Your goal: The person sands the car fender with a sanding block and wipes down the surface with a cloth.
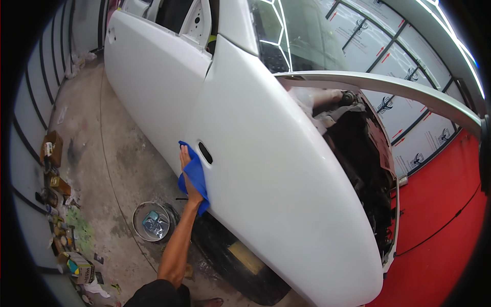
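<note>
My left hand (188, 174) holds a blue cloth (196, 176) against the side of a white car fender (266, 169). The fingers are stretched out along the panel, with the cloth between palm and paintwork. Part of the cloth sticks out to the right of the wrist. Just right of the fingertips is a dark oval slot (205, 152) in the fender. Below the hand, under the fender edge, sits a black wheel (225, 250) with a tan patch on it. My right hand is out of the picture.
A round metal tub (135, 222) with blue-green and clear stuff inside stands on the concrete floor. Boxes, bottles and a carton (81, 268) line the left wall. Behind the fender lies the exposed engine bay (353, 153); a raised panel edge (388, 84) arches over it.
</note>
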The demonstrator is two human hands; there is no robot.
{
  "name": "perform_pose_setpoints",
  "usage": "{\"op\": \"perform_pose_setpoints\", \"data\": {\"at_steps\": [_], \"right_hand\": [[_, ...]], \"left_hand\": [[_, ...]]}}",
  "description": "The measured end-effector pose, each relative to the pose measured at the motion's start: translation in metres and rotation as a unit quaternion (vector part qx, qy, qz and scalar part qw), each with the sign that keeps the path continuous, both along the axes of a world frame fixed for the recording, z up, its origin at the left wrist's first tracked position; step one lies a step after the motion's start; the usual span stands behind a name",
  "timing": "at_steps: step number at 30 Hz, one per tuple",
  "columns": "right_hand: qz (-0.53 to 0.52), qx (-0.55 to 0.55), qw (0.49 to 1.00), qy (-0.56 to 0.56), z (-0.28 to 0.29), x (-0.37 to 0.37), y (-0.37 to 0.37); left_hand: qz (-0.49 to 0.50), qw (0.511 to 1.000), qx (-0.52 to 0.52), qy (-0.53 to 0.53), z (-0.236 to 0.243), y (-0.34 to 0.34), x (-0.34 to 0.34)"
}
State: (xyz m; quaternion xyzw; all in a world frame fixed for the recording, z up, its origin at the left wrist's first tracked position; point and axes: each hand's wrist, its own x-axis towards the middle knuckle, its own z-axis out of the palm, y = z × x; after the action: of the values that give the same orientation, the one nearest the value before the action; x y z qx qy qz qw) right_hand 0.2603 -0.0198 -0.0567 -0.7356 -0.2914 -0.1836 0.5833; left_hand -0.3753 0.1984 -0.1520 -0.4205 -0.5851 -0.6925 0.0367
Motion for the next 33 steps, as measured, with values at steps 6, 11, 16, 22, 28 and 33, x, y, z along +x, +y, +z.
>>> {"op": "perform_pose_setpoints", "data": {"at_steps": [6,11,16,22,28,33], "right_hand": [[0.009,0.012,0.999,0.039,-0.011,0.026,-0.037],[0.03,0.025,0.994,0.099,-0.025,0.043,-0.058],[0.059,0.052,0.982,0.17,-0.032,0.047,-0.063],[0.077,0.016,0.958,0.276,-0.019,0.027,-0.064],[0.098,0.027,0.965,0.24,-0.027,0.049,-0.074],[0.123,0.03,0.963,0.237,-0.053,0.073,-0.076]], "left_hand": [[-0.095,0.989,-0.047,0.107,0.086,-0.075,0.105],[-0.133,0.966,-0.048,0.215,0.103,-0.128,0.196],[-0.18,0.936,-0.042,0.299,0.108,-0.196,0.31],[-0.207,0.872,0.017,0.443,0.077,-0.25,0.387],[-0.171,0.904,0.043,0.39,0.062,-0.21,0.336],[-0.072,0.988,0.023,0.135,0.077,-0.147,0.249]]}}
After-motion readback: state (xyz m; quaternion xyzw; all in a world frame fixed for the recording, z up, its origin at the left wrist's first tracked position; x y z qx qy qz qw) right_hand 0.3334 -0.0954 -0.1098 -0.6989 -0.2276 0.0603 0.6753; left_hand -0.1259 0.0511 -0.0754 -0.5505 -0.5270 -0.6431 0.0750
